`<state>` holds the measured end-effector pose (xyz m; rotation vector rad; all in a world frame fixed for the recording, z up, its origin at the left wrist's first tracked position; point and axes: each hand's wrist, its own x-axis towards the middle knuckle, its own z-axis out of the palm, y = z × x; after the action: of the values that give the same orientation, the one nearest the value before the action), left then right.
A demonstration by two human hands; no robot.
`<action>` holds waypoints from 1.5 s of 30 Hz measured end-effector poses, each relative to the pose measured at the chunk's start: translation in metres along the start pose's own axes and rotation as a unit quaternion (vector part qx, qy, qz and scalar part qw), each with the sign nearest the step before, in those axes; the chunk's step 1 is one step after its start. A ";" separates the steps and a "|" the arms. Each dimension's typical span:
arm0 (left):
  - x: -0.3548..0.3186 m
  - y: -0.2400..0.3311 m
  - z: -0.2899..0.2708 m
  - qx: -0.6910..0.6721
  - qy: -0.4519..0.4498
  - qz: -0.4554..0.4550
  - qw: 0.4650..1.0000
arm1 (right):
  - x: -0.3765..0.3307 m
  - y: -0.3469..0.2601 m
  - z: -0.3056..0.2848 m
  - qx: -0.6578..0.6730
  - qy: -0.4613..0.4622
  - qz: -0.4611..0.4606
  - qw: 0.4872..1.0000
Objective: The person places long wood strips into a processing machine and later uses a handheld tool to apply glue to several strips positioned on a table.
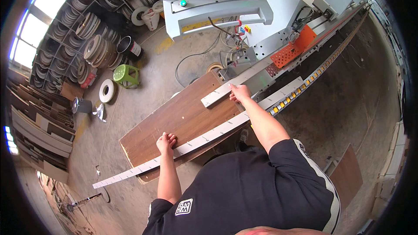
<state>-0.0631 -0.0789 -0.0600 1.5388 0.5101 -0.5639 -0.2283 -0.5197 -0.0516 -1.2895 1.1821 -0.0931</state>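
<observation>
A long pale strip panel with small dark marks lies slantwise across a brown wood-grain board. My left forearm crosses above this strip. Over the board, just past the strip's far edge, my left hand has loosely curled fingers with nothing visible in them. Farther right, my right hand is closed at the near edge of a shorter pale strip panel. That panel's left end rests over the board; its other end runs toward the machine. My right fingertips are partly hidden.
A grey control panel stands ahead, beside an orange perforated guard. Yellow rollers line the machine's near rail. At left are a green stool, a black bucket, shelved edging rolls and stacked boards.
</observation>
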 end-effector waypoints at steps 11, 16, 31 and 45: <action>0.007 -0.003 -0.002 -0.003 -0.004 -0.001 1.000 | 0.008 0.008 -0.002 -0.020 -0.010 -0.009 1.000; 0.000 -0.001 0.003 0.002 -0.001 0.002 1.000 | 0.013 0.011 -0.004 0.001 -0.031 -0.021 0.999; -0.004 -0.012 0.010 0.064 0.067 0.090 0.992 | 0.061 -0.010 -0.085 0.200 0.057 0.045 0.977; -0.100 -0.018 0.055 0.549 -0.164 0.460 0.679 | 0.052 0.001 -0.131 0.126 0.117 -0.109 0.979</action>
<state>-0.1547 -0.1311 -0.0123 2.4359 -1.1126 -0.2838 -0.2981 -0.6421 -0.0610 -1.1997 1.1785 -0.5522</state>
